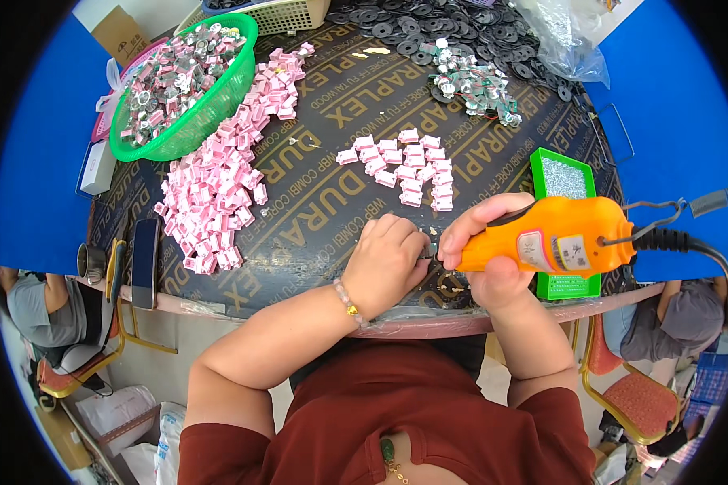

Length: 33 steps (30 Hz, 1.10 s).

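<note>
While the right hand point(497, 284) wraps its fingers and thumb around the orange power tool point(552, 222), apparently an electric screwdriver, the left hand point(387, 255) rests low on the dark tabletop point(295, 230), just below the centre of the frame. The right grip is firm and closed on the tool body; the nose points left, toward the left fingertips. The left fingers are bent inward beside a small dark item point(425, 253); because the hand covers most of this spot, whether they pinch it or only touch it cannot be told. The loose pink housings point(415, 162) lie in a small group above the hands, and a larger pink heap point(218, 182) extends along the left of the frame, beside the green basket point(222, 103). The green tray point(570, 295), right of centre and partly behind the tool, contains small silver pieces point(564, 178), probably screws. The step in hand appears to be fastening: the tool is presented to a small part at the left fingertips. The next move calls for a steady left hand, the tool tip aligned squarely with the part, and light, even pressure, with the fingertips clear of the tip.
</note>
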Motion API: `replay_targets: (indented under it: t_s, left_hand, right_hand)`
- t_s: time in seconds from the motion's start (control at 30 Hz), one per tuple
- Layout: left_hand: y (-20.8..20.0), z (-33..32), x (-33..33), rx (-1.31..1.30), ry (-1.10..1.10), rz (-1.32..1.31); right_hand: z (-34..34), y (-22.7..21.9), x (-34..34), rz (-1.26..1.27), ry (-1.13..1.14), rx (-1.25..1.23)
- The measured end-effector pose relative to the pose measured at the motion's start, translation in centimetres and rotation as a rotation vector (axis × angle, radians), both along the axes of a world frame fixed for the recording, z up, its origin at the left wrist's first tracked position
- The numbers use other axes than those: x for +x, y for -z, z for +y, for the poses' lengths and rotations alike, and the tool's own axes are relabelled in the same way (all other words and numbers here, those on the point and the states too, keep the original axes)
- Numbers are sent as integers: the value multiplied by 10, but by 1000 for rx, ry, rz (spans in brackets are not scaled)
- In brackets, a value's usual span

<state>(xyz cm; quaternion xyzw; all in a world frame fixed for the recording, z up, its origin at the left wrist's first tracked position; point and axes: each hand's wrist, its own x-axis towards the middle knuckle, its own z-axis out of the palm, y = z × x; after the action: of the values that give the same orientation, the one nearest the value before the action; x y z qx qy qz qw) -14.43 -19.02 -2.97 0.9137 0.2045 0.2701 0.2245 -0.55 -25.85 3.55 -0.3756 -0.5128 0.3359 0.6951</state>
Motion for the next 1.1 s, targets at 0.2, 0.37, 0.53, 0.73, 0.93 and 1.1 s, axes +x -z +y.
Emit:
replay_targets:
  t_s: [0.2,0.37,0.53,0.73,0.93,1.1]
  left_hand:
    - [0,0,-1,1,0,13]
    - [0,0,1,17,1,-5]
    - [1,0,0,5,14,-1]
    - [4,1,-3,28,-7,-30]
    - [11,-2,5,116,-25,-56]
    - [12,-4,-3,127,-44,-32]
  right_hand:
    - [-2,3,1,-14,-39,2]
    - [-6,5,2,55,-5,-16]
    - [-7,4,0,69,-19,-27]
    - [-1,5,-9,13,-19,-34]
    - [3,1,-13,-104,23,-42]
    - [6,8,-11,-15,7,-25]
